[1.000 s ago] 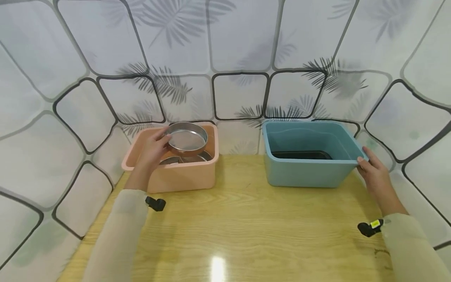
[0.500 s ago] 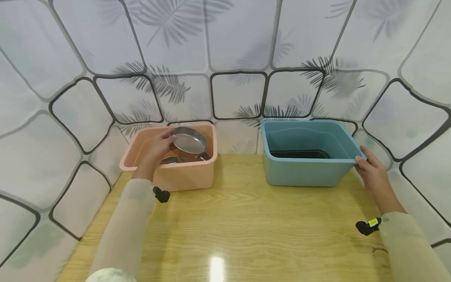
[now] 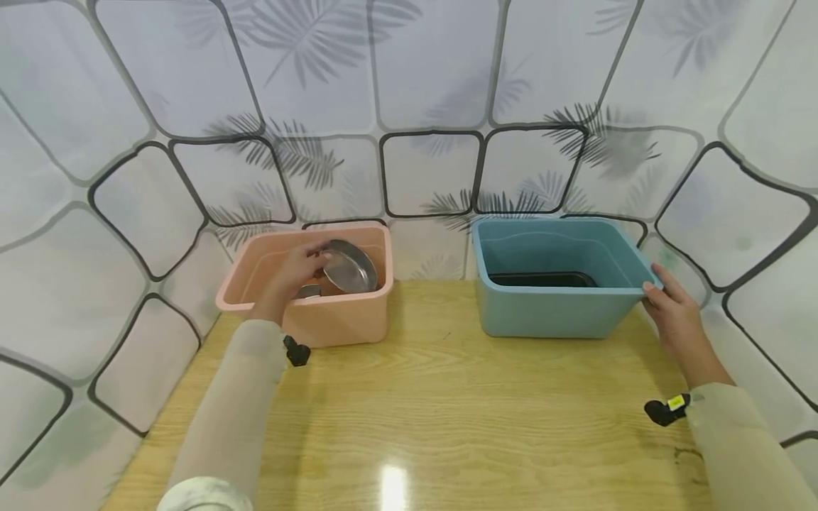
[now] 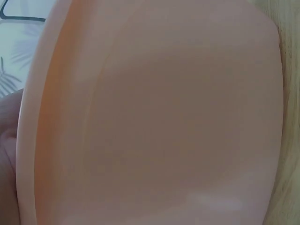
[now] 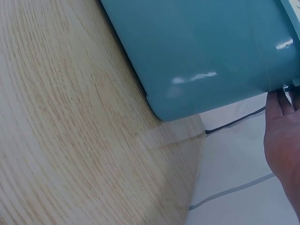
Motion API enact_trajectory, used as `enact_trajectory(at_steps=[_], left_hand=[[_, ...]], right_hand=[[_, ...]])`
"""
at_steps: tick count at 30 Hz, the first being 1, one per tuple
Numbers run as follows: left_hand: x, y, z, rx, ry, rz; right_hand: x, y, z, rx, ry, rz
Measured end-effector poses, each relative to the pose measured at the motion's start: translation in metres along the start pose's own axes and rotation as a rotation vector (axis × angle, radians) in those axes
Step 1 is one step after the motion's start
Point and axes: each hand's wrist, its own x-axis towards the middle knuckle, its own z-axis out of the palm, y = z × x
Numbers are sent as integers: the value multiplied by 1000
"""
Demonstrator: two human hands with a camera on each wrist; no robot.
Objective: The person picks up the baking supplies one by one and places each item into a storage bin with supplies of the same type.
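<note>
My left hand [image 3: 299, 270] reaches over the front rim of the peach plastic bin [image 3: 341, 321] and pinches the left edge of a round metal cake pan [image 3: 353, 268]. The shallow pan is tilted down to the right, low inside the bin. Another metal piece [image 3: 309, 291] shows beside it, mostly hidden by the front wall. In the left wrist view the bin's outer wall [image 4: 178, 117] fills most of the picture. On the right, my right hand [image 3: 674, 309] grips the right front corner of the blue bin [image 3: 549, 312], thumb on the rim and fingers behind.
A black shallow tray [image 3: 543, 279] lies inside the blue bin. Both bins stand at the back of the wooden table [image 3: 434, 397], apart from each other, against a patterned cloth [image 3: 434, 174] that also encloses the sides.
My left hand has lowered the cake pan into the peach bin, and the pan has tipped from nearly level to steeply slanted. The right hand keeps its grip on the blue bin.
</note>
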Motion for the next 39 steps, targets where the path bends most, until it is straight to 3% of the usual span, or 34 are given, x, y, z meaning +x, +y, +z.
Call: enact_trajectory(at_steps=[13, 20, 24, 27, 31, 34, 39], left_hand=[[3, -2, 6, 124, -183, -5], [0, 3, 7, 165, -183, -21], [3, 4, 7, 176, -146, 19], [7, 2, 8, 191, -97, 79], [6, 3, 7, 228, -70, 93], [4, 4, 6, 225, -52, 76], [-2, 10, 2, 195, -15, 11]], right_hand=[[-2, -1, -2, -3, -18, -10], [0, 0, -1, -22, -29, -18], [-3, -2, -2, -51, -18, -40], [-5, -4, -2, -149, 9, -58], [-9, -7, 1, -486, 89, -55], [-11, -7, 4, -675, 151, -50], [-14, -3, 9, -760, 213, -122]])
